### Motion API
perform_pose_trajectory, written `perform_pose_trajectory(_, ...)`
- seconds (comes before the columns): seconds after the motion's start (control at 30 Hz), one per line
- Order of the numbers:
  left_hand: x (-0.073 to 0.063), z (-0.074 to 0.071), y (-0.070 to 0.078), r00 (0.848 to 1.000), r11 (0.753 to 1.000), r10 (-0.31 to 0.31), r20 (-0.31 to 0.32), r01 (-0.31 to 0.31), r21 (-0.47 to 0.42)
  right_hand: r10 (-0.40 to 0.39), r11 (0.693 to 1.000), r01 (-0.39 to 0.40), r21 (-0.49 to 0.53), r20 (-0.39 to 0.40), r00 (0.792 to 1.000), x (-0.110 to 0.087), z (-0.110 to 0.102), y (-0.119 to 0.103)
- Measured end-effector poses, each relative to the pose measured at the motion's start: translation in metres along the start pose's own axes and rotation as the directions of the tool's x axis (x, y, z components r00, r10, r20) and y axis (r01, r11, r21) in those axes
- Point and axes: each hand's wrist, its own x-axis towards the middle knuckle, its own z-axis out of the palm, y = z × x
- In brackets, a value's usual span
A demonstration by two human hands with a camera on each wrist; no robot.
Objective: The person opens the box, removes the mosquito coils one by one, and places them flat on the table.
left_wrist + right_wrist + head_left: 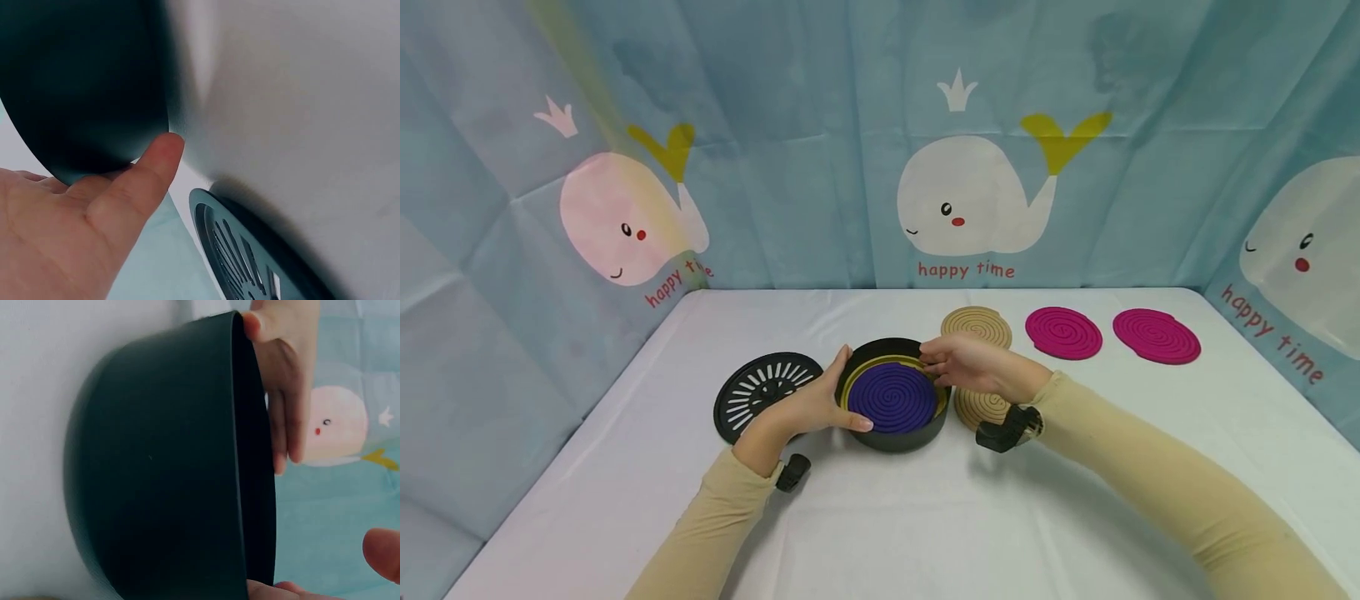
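A round black mosquito coil case stands on the table with a purple mosquito coil inside. A yellow ring, perhaps another coil's edge, shows beneath the purple one. My left hand holds the case by its left side, thumb toward the front and fingers toward the back; the left wrist view shows its thumb against the dark wall. My right hand is at the right rim, its fingers reaching over the edge. In the right wrist view its thumb stands apart from the fingers, with nothing visible between.
A slotted black lid lies left of the case, partly behind my left hand. Two tan coils lie to the right, one far and one near, partly covered by my right arm. Two magenta coils lie farther right. A whale-print curtain hangs behind.
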Motion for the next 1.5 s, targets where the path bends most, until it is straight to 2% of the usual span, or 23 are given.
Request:
perform_pose_trajectory(0.2,-0.001,-0.003,0.001,1.000,1.000,-0.009,0.004,0.009,-0.018,0.057,0.997,-0.057,-0.051,-0.011,0.998,0.006,0.006,-0.006)
perform_pose_trajectory(0.57,-0.002,0.000,-0.001,1.000,0.999,0.001,0.013,-0.001,-0.039,0.102,0.986,-0.107,-0.130,-0.045,0.994,0.012,0.011,-0.005)
perform_pose_trajectory(0.7,-0.002,0.001,-0.001,1.000,1.000,-0.003,0.009,0.003,-0.023,0.117,0.985,-0.121,-0.127,-0.039,0.992,0.014,0.010,-0.003)
perform_pose_trajectory(1.1,-0.001,0.001,0.001,1.000,1.000,-0.015,0.005,0.015,-0.006,0.136,0.979,-0.128,-0.161,0.041,0.990,0.010,0.004,-0.011)
perform_pose_trajectory(1.27,0.000,0.001,0.002,1.000,1.000,-0.022,0.002,0.022,-0.007,0.120,0.979,-0.113,-0.168,0.029,0.992,0.007,0.001,-0.014)
perform_pose_trajectory(1.5,0.001,0.000,0.002,1.000,1.000,-0.021,0.011,0.021,-0.015,0.097,0.989,-0.094,-0.114,0.016,0.995,0.006,-0.002,-0.016)
